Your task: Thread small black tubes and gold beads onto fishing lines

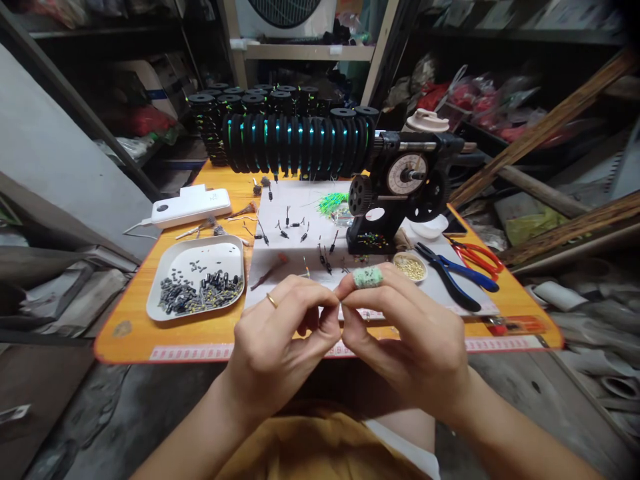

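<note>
Both my hands meet just in front of the orange table [125, 333]. My left hand [280, 333], with a gold ring on one finger, pinches its thumb and fingertips together. My right hand [405, 333], with green tape wrapped round the forefinger, pinches against the same spot. Whatever sits between the fingertips is too small to make out. Behind the hands lies a white sheet [295, 227] scattered with small black pieces.
A white tray [165, 297] of small dark parts sits at the left. A black winding machine [400, 193] carries a row of spools [295, 143]. A small dish of gold beads [410, 267], blue-handled pliers [460, 277], red-handled scissors [477, 257] and a white power bank [193, 207] lie around.
</note>
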A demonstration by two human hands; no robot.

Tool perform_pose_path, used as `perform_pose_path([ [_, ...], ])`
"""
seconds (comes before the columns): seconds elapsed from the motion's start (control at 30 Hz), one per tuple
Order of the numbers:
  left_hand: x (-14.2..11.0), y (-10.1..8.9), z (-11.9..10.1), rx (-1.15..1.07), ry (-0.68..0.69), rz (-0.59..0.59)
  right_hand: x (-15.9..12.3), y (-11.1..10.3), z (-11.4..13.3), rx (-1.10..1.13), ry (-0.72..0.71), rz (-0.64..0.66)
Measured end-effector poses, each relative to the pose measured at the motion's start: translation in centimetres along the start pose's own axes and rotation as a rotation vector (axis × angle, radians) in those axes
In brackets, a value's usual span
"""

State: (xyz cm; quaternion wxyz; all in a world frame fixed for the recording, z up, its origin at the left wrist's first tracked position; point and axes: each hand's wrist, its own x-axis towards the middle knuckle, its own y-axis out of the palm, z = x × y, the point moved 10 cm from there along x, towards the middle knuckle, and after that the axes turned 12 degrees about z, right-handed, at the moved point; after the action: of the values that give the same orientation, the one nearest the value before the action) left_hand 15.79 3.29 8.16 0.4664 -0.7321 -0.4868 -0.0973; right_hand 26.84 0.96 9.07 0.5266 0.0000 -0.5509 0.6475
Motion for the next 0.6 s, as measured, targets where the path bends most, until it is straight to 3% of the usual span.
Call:
perform_pose_path([
  [0.3,0.3,0.2,1.0,-0.032,-0.114,0.078,0.0,0.6,0.2,-0.023,-0.053,0.068],
  [0.5,-0.5,2.0,4.6,-0.57,-0.475,0.136,0.4,0.6,0.0,0.054,-0.018,0.088],
  [0.6,-0.9,2.9,5.4,-0.84,-0.579,0.145,0.5,0.6,-0.1,0.086,0.001,0.093],
])
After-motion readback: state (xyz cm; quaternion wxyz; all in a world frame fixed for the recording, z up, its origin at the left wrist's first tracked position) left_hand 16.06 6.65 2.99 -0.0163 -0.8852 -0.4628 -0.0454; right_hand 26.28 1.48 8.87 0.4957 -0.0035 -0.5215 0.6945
